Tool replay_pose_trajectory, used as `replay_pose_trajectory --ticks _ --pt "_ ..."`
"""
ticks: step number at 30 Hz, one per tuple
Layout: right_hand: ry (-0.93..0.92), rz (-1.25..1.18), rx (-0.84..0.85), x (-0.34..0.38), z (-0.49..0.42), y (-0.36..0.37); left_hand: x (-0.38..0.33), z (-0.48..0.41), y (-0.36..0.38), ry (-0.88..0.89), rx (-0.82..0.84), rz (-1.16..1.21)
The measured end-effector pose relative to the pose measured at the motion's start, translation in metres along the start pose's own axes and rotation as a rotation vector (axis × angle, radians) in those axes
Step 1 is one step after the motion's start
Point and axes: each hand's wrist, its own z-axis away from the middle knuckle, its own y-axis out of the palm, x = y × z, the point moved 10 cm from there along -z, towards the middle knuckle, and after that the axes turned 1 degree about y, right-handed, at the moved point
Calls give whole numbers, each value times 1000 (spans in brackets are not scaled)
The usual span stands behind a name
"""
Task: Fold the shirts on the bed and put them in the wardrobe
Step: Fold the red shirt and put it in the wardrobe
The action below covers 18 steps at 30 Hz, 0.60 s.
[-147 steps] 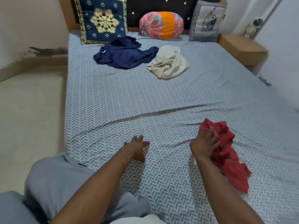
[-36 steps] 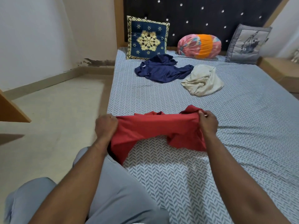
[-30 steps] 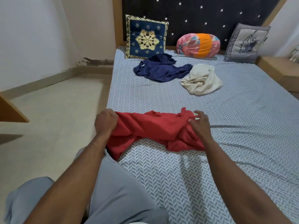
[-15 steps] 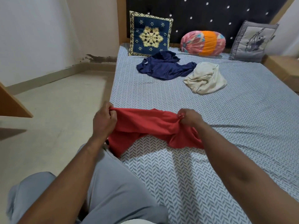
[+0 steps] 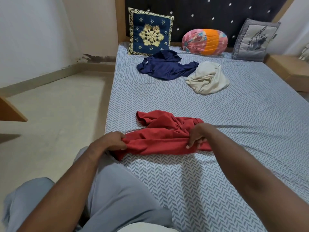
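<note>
A person's left hand (image 5: pixel 113 141) and right hand (image 5: pixel 199 136) each grip a bunched edge of the red shirt (image 5: pixel 160 136), which lies rumpled at centre frame on the bed (image 5: pixel 250 114). Its long axis runs left to right between both hands, the loose part spilling toward the top of the frame. A navy shirt (image 5: pixel 163 67) and a cream shirt (image 5: pixel 209 77) wait unfolded at upper middle, well apart.

Soft, fairly bright indoor light fills the room, with no glare. The red shirt (image 5: pixel 160 139) casts a diffuse grey shadow on the bed (image 5: pixel 250 106) at lower centre. Wide-angle bending tilts the wall (image 5: pixel 41 30) and headboard (image 5: pixel 200 12) outward at the upper corners. Detail is slightly soft, most of all along the bottom edge.
</note>
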Motion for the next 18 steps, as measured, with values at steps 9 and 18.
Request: replay_pose_trajectory --ticks 9,18 --pt "-309 -1261 -1085 -60 113 -177 -54 13 -188 44 -785 499" --pt "5 -655 -1797 -107 211 -197 -92 31 -256 201 -1062 449"
